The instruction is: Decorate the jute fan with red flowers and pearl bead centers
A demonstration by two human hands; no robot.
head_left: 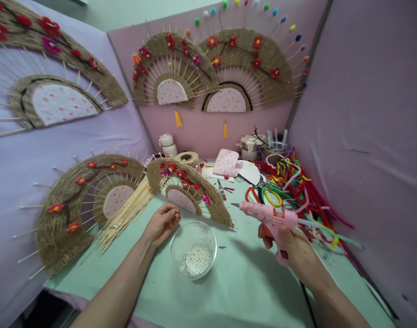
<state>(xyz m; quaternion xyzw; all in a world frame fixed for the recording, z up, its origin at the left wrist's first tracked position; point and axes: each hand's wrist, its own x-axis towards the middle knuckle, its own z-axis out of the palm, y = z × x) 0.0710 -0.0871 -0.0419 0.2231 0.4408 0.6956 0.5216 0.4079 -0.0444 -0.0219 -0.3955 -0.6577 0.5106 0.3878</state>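
Observation:
My right hand (286, 239) is wrapped round a pink hot glue gun (268, 214), its nozzle pointing left and a clear glue stick (331, 228) sticking out of its back. Thumb and forefinger of my left hand (162, 223) are pinched on a tiny pale pearl bead (176, 210). Just right of that hand stands a clear bowl (174, 241) holding white pearl beads (198, 258). Behind the bowl, close to my left fingertips, a twine-woven fan (213, 205) with red and magenta flowers leans on the table, small white beads on some stick tips.
A bundle of thin sticks (129, 214) lies left, beside another woven fan (63, 228). Scissors (273, 198) and tangled pipe cleaners (307, 196) fill the right side. A twine roll (187, 158) and a white jar (167, 146) stand behind. The glue gun's cord (307, 303) trails down the front.

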